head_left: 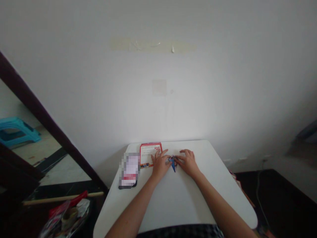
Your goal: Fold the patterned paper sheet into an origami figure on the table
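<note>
A small blue piece (pixel 173 165), perhaps folded paper, is between my two hands over the white table (pixel 183 205). My left hand (pixel 160 163) pinches its left side, with the other fingers spread over the edge of a red-bordered card stack (pixel 147 153). From the right, my right hand (pixel 188 162) grips the same piece between thumb and a finger, its remaining fingers raised. A pointed blue part hangs toward me below the fingertips. The upper part of the piece is small and partly hidden by my fingers.
A phone (pixel 130 170) with a blurred screen lies left of the cards. The wall (pixel 158 112) rises behind the table. At the lower left are a bag of assorted items (pixel 69 218) and a wooden stick (pixel 61 198); a blue stool (pixel 18 130) shows in a mirror.
</note>
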Demonstrator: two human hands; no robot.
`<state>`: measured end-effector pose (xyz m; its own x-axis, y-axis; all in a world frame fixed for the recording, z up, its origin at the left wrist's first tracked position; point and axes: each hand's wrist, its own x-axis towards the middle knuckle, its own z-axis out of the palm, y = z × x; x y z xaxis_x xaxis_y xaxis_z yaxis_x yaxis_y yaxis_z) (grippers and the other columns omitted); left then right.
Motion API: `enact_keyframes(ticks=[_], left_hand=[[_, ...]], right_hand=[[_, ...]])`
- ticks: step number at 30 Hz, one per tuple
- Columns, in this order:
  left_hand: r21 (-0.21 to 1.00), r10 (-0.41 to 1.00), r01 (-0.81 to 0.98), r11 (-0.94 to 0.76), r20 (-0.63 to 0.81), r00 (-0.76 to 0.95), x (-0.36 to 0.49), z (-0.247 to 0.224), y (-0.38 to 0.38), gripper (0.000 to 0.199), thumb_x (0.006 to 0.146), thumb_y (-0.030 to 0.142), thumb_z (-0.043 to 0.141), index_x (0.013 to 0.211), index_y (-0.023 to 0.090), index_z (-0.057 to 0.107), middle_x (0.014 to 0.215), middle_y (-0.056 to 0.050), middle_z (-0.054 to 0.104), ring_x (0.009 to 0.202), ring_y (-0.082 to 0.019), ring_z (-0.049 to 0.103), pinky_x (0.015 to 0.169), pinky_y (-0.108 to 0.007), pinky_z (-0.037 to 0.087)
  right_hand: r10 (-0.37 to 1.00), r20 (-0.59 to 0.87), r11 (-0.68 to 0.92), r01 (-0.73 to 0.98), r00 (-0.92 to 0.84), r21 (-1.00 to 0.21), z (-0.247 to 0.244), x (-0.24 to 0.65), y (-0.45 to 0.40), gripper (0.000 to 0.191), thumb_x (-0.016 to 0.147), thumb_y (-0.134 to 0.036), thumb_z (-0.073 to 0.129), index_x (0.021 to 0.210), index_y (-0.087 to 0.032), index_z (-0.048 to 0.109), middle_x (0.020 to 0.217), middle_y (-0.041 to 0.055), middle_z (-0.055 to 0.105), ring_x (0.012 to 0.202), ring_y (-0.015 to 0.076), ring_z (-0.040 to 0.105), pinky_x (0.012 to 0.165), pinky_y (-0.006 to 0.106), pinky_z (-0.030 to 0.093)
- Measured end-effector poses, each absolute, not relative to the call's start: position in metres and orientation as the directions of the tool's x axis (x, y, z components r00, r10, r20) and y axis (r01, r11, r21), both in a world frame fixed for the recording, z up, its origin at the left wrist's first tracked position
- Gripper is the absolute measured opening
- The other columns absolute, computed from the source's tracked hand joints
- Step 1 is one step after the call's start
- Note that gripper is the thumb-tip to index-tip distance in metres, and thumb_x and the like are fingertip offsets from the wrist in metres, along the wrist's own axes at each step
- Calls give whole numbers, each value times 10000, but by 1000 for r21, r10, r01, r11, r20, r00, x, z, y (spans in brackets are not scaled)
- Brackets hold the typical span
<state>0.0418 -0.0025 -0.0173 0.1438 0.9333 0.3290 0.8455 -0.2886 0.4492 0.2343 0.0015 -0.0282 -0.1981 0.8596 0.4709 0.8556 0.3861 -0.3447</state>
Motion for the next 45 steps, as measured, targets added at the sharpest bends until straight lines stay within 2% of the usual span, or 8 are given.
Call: enact_keyframes(ticks=[7,11,15,28,34,39,45], left_hand=[[459,937,843,-281,321,137,42,-12,-6,258,776,281,693,1029,331,682,1424,53,519,1376,-345,285,1106,-713,128],[456,937,846,-278,324,133,43,-12,-7,368,785,284,681,1143,361,650,1421,40,525,1370,-340,296,1111,-710,122],[446,936,849,-282,320,143,43,-15,-5,346,783,293,680,1113,399,676,1430,57,513,1372,-360,281,1101,-726,103],[457,933,842,-287,332,138,44,-14,-5,330,766,300,702,1079,405,690,1375,32,560,1345,-336,333,1106,-707,101],[455,927,838,-300,347,143,43,-16,-5,300,766,286,703,1048,387,689,1365,30,565,1348,-325,328,1105,-704,104],[451,925,840,-300,351,142,43,-18,-5,237,774,296,697,1000,367,691,1355,29,569,1342,-325,331,1095,-717,97],[446,931,850,-280,341,128,44,-17,-5,165,779,299,691,934,352,701,1335,24,574,1338,-319,332,1092,-719,85]], right_hand=[[874,461,368,827,-152,-426,-34,231,15,178,823,-421,661,961,-347,747,1173,58,590,1190,263,427,1027,465,335],[879,458,356,817,-129,-453,-37,230,17,195,818,-420,664,968,-324,744,1167,57,596,1208,267,416,1039,459,319],[872,468,374,808,-141,-454,-37,231,15,210,829,-424,645,987,-320,737,1162,59,597,1206,265,421,1033,452,325],[870,475,361,829,-134,-427,-34,228,15,152,799,-345,679,934,-280,707,1150,45,600,1178,246,447,1020,429,330],[840,510,418,820,-185,-392,-33,227,13,129,806,-291,669,926,-247,686,1159,71,593,1199,267,434,1033,468,341],[820,527,442,832,-224,-334,-30,226,9,127,814,-253,650,939,-251,669,1157,73,594,1232,280,417,1082,558,277],[810,535,463,823,-242,-329,-27,228,6,86,817,-256,656,894,-275,688,1138,52,606,1229,269,426,1104,574,243]])
